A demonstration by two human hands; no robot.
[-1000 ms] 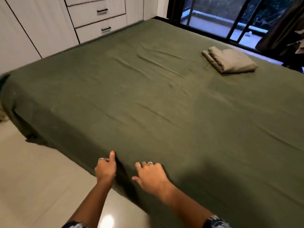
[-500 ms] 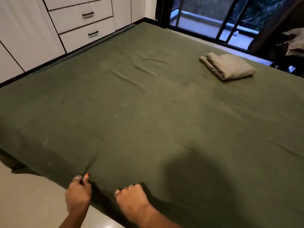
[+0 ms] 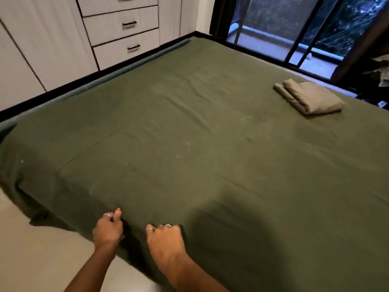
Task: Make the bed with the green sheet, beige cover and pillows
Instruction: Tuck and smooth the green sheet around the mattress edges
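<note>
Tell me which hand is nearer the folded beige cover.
Right. The right hand grips the green sheet at the near edge; the left hand grips farther left, away from the folded beige cover.

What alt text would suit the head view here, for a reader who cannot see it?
Both hands, left hand and right hand, grip the near edge of a dark green bed sheet spread over the bed. A folded beige fabric cover lies on the sheet's far right, with white wardrobe drawers beyond on the left.
</note>
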